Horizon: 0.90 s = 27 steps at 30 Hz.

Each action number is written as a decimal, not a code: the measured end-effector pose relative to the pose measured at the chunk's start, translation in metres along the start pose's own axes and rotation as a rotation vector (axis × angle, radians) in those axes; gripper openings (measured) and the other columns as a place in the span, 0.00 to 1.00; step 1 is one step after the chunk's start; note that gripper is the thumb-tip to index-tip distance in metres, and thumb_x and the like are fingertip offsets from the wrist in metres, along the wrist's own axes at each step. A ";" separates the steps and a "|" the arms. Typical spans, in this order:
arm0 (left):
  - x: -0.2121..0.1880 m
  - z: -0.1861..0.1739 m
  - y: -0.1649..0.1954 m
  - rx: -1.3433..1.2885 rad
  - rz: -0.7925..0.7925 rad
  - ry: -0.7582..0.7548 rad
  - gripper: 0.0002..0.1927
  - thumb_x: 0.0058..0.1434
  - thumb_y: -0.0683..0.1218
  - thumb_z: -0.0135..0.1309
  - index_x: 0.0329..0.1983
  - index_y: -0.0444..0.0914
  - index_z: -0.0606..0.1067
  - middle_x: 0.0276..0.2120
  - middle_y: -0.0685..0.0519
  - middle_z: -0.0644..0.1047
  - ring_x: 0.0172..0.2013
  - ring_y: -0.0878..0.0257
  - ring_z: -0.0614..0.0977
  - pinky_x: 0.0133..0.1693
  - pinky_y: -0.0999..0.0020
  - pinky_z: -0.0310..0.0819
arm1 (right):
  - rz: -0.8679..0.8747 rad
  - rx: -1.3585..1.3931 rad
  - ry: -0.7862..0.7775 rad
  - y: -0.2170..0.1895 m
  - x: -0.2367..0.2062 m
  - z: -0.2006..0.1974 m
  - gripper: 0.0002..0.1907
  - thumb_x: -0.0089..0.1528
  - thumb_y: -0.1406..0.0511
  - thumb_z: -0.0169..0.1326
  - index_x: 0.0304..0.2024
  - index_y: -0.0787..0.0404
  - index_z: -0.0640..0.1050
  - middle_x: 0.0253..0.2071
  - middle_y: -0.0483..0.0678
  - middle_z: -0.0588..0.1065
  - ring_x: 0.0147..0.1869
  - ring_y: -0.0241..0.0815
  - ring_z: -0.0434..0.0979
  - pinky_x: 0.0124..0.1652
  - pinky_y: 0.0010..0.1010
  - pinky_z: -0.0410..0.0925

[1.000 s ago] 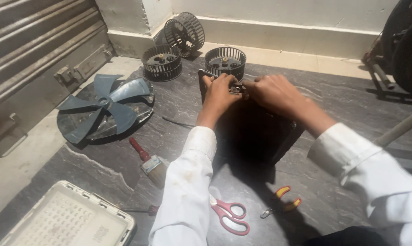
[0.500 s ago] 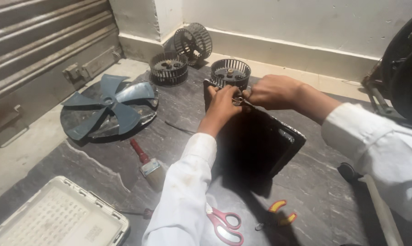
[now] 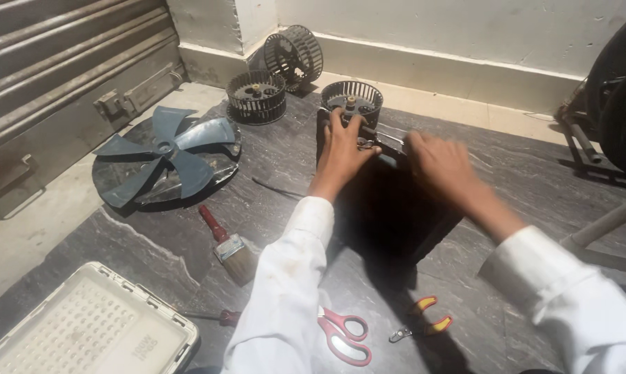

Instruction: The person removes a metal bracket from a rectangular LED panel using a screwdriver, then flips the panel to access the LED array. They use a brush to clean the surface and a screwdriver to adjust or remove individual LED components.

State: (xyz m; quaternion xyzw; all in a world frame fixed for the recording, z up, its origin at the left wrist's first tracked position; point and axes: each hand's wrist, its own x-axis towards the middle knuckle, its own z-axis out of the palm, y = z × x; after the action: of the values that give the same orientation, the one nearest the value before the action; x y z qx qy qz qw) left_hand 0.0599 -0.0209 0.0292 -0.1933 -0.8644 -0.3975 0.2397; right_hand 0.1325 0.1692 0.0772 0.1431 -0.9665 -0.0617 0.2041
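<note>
A dark, boxy black housing stands on the dark stone floor in the middle of the head view. My left hand grips its far top edge, fingers wrapped over the rim near a metal shaft. My right hand is blurred and rests on the top edge just to the right; whether it holds something is unclear. A black cage-shaped blower wheel sits right behind the housing. Both arms wear white sleeves.
Two more blower wheels lie by the wall. A grey fan blade lies on the left, with a paintbrush nearby. Red scissors, yellow-handled pliers and a white flat lamp panel are close to me.
The view shifted left and down. My right hand slid a little to the right along the housing's top edge and is now blurred; my left hand stays on the far edge.
</note>
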 end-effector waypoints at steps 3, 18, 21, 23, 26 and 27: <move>-0.002 -0.009 0.000 0.057 0.023 0.016 0.32 0.52 0.45 0.70 0.58 0.37 0.70 0.62 0.37 0.65 0.58 0.34 0.72 0.56 0.47 0.72 | 0.226 0.277 0.040 -0.011 -0.009 0.015 0.19 0.73 0.55 0.45 0.46 0.66 0.72 0.43 0.61 0.77 0.42 0.63 0.79 0.42 0.53 0.70; -0.037 -0.036 0.022 0.138 -0.090 -0.027 0.25 0.57 0.44 0.67 0.49 0.26 0.68 0.37 0.33 0.80 0.41 0.36 0.83 0.42 0.48 0.79 | 0.088 0.227 -0.166 -0.015 -0.006 0.007 0.31 0.52 0.52 0.67 0.52 0.58 0.76 0.39 0.59 0.80 0.46 0.62 0.80 0.44 0.51 0.72; -0.040 -0.040 0.018 0.075 -0.079 0.009 0.26 0.53 0.43 0.68 0.46 0.26 0.68 0.32 0.33 0.80 0.37 0.38 0.84 0.39 0.51 0.80 | 0.114 0.275 -0.164 -0.017 -0.009 0.007 0.29 0.53 0.54 0.69 0.52 0.57 0.77 0.40 0.58 0.80 0.46 0.62 0.80 0.45 0.51 0.72; -0.042 -0.041 0.016 0.048 -0.085 0.013 0.24 0.52 0.43 0.68 0.45 0.27 0.70 0.33 0.33 0.80 0.37 0.40 0.85 0.39 0.54 0.81 | 0.137 0.249 -0.198 -0.020 -0.012 0.006 0.27 0.55 0.54 0.68 0.52 0.57 0.76 0.39 0.57 0.80 0.44 0.61 0.80 0.43 0.51 0.73; -0.049 -0.047 0.012 -0.058 -0.038 0.070 0.22 0.50 0.42 0.68 0.42 0.28 0.72 0.33 0.35 0.82 0.37 0.41 0.86 0.40 0.54 0.80 | 0.133 0.260 -0.159 -0.025 -0.016 0.002 0.26 0.55 0.56 0.68 0.51 0.58 0.76 0.38 0.57 0.80 0.43 0.62 0.80 0.42 0.51 0.73; -0.050 -0.048 0.012 -0.065 -0.036 0.070 0.22 0.50 0.42 0.68 0.43 0.28 0.72 0.33 0.35 0.82 0.37 0.42 0.86 0.41 0.54 0.80 | 0.120 0.273 -0.128 -0.027 -0.017 0.002 0.26 0.54 0.56 0.68 0.51 0.58 0.76 0.38 0.57 0.80 0.43 0.62 0.80 0.41 0.51 0.73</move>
State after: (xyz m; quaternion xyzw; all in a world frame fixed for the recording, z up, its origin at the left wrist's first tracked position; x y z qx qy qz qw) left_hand 0.1190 -0.0580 0.0351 -0.1715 -0.8454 -0.4361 0.2563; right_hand 0.1533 0.1485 0.0646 0.1072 -0.9837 0.0738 0.1239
